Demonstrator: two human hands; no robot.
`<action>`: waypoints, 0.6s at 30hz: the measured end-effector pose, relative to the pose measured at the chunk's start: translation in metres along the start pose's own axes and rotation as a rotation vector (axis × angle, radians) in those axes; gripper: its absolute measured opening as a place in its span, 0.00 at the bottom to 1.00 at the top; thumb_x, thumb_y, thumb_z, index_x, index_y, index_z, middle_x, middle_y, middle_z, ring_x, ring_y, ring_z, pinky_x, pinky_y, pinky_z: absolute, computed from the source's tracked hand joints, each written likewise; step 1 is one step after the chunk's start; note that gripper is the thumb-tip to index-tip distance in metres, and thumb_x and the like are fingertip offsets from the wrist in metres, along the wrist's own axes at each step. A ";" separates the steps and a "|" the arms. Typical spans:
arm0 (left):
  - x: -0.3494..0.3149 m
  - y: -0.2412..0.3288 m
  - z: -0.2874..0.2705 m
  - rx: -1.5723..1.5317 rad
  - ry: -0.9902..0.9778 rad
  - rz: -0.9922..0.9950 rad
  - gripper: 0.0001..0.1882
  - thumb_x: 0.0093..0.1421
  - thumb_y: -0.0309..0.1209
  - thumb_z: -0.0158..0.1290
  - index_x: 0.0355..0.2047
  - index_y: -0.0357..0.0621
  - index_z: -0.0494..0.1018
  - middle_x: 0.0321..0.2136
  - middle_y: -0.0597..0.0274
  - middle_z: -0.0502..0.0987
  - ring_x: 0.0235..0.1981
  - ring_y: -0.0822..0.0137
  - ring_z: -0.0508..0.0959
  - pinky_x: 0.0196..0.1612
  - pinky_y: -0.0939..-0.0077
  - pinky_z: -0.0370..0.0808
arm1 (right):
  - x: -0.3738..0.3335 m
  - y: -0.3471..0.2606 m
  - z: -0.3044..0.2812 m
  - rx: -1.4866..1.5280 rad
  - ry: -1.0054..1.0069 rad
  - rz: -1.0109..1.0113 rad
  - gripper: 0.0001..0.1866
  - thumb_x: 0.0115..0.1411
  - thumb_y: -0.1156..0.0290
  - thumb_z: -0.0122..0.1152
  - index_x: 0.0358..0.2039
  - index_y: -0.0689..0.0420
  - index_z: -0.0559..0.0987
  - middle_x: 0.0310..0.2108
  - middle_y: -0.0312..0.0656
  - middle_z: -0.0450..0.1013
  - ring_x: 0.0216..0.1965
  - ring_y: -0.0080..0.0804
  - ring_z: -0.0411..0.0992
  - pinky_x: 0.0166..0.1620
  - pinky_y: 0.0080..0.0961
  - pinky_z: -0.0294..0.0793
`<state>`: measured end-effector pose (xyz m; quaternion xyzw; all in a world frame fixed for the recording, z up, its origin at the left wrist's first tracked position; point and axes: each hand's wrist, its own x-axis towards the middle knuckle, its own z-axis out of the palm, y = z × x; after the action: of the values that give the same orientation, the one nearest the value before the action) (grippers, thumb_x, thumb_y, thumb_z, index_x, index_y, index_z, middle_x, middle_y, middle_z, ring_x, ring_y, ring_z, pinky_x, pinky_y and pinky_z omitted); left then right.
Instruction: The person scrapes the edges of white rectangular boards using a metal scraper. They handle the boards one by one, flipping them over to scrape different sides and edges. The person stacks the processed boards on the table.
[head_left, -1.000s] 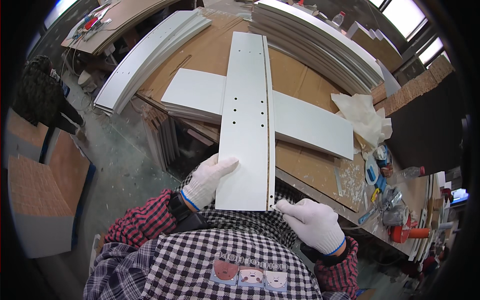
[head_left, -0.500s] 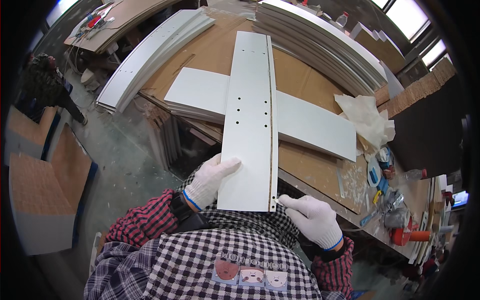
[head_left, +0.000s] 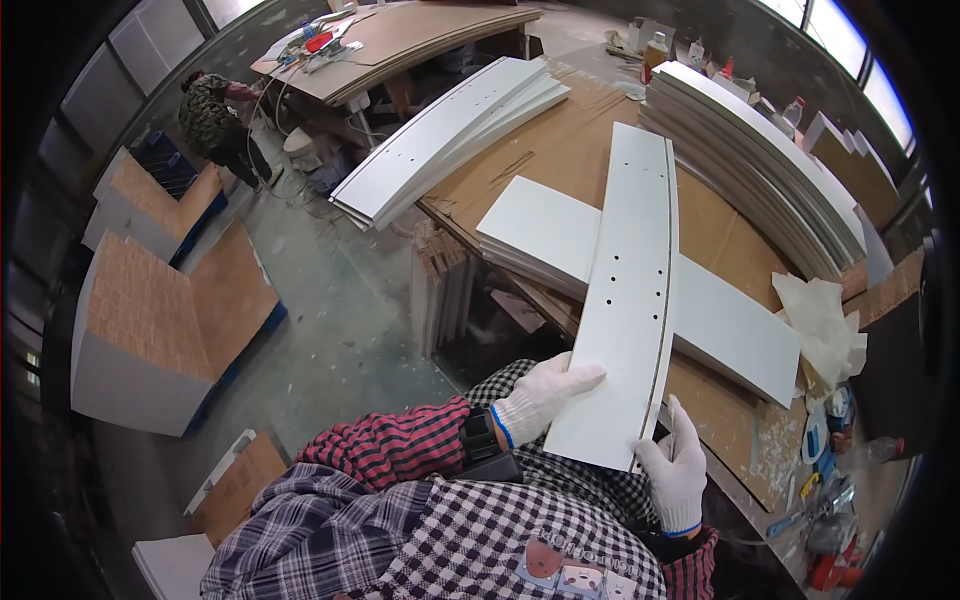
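White, smooth and flat, a long panel (head_left: pixel 634 300) with dark round holes and a thin brown groove along its right side lies across stacked white boards (head_left: pixel 540 225), its near end jutting past the near edge of the brown tabletop (head_left: pixel 570 140). The knit-gloved left hand (head_left: pixel 540 400) grips its left side, thumb on top; the right hand (head_left: pixel 678 468) sits at its near right corner, thumb and forefinger parted. Crumpled pale sheeting (head_left: pixel 815 325) lies toward the tabletop's right edge; the floor (head_left: pixel 340 300) is flecked greyish-green. The left fingers are hidden underneath; whether the right hand grips anything, I cannot tell
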<state>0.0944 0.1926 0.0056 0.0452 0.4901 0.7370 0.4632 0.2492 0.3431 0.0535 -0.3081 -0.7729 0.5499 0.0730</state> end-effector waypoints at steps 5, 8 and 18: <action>0.000 0.002 -0.001 -0.085 0.022 0.006 0.21 0.64 0.32 0.51 0.54 0.33 0.67 0.44 0.56 0.76 0.43 0.67 0.78 0.48 0.72 0.76 | 0.013 0.018 -0.015 0.075 0.121 -0.051 0.30 0.60 0.78 0.56 0.62 0.69 0.61 0.57 0.57 0.65 0.57 0.35 0.66 0.58 0.24 0.64; -0.002 0.013 -0.013 -0.049 0.078 0.043 0.19 0.64 0.32 0.51 0.52 0.33 0.67 0.43 0.56 0.76 0.41 0.67 0.78 0.45 0.73 0.77 | -0.001 0.019 -0.025 -0.078 0.049 -0.144 0.28 0.60 0.74 0.58 0.60 0.64 0.65 0.49 0.49 0.74 0.44 0.26 0.73 0.49 0.22 0.71; 0.006 0.018 -0.017 0.108 0.181 0.060 0.20 0.65 0.35 0.50 0.52 0.34 0.67 0.42 0.57 0.76 0.41 0.68 0.79 0.45 0.75 0.77 | -0.032 0.019 -0.024 -0.415 0.024 -0.342 0.22 0.56 0.70 0.62 0.52 0.56 0.76 0.28 0.47 0.75 0.28 0.38 0.76 0.34 0.26 0.76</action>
<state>0.0711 0.1835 0.0084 0.0180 0.5673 0.7242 0.3917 0.2929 0.3487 0.0532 -0.1878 -0.9090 0.3558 0.1091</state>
